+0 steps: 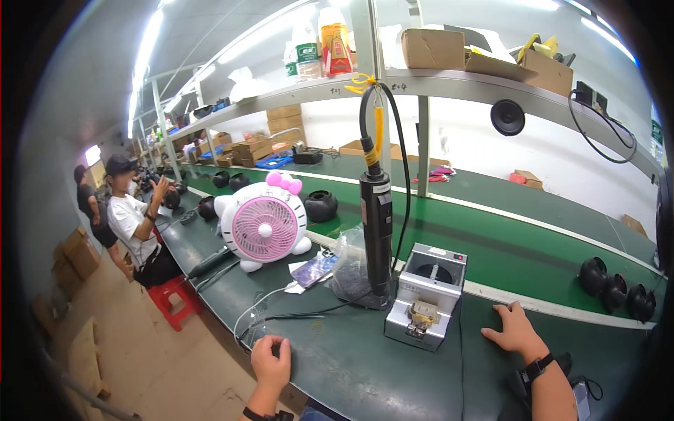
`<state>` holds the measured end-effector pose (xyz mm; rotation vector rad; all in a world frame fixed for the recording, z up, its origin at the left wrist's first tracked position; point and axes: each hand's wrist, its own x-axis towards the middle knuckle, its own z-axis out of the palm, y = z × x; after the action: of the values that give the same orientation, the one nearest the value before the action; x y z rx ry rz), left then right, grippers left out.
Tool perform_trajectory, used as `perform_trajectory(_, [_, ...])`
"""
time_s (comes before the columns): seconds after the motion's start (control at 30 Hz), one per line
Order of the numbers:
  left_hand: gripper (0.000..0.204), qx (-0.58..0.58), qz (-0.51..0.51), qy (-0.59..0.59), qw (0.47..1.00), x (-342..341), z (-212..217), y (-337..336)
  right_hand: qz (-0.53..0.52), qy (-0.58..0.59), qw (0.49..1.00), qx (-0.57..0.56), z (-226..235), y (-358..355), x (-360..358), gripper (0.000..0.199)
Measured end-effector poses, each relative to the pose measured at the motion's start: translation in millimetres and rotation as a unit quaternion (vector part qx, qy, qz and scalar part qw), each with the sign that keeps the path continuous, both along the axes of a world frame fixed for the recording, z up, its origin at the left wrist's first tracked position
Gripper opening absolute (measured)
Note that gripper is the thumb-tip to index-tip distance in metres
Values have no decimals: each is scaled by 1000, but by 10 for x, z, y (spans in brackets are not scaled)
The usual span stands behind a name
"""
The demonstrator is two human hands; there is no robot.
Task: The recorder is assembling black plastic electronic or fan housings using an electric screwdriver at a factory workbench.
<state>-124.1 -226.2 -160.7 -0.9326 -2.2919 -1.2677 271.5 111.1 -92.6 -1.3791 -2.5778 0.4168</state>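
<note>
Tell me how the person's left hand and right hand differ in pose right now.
The left hand is curled into a loose fist at the near edge of the green table; the right hand lies flat, fingers spread, beside the grey screw feeder. Both rest on the table, hold nothing, and wear dark wristbands.

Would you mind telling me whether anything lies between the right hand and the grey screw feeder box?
Nothing visible does. The right hand rests flat on the green bench, just right of the grey screw feeder box, with only bare bench surface between them.
</note>
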Motion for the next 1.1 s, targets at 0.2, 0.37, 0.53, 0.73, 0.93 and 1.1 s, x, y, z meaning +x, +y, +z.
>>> perform_trajectory(0.2, [73, -37, -463, -341, 817, 1120, 463, 414, -12, -3, 1000, 14, -46, 15, -34, 77])
perform_trajectory(0.37, [83, 32, -545, -576, 608, 1311, 702, 982, 26, 0, 998, 59, -181, 20, -154, 78])
perform_trajectory(0.53, [82, 59, -546, -623, 557, 1424, 516, 1336, 63, -107, 991, -58, 116, 471, 35, 72])
perform_trajectory(0.73, [81, 60, -502, -614, 606, 1453, 424, 1469, 67, 335, 929, -144, 604, 543, -983, 36])
perform_trajectory(0.93, [83, 86, -512, -603, 606, 1579, 384, 1539, 118, 359, 917, -128, 606, 562, -1659, 36])
perform_trajectory(1.1, [89, 107, -495, -590, 629, 1688, 508, 1455, 32, 135, 989, 47, 918, -110, -1857, 37])
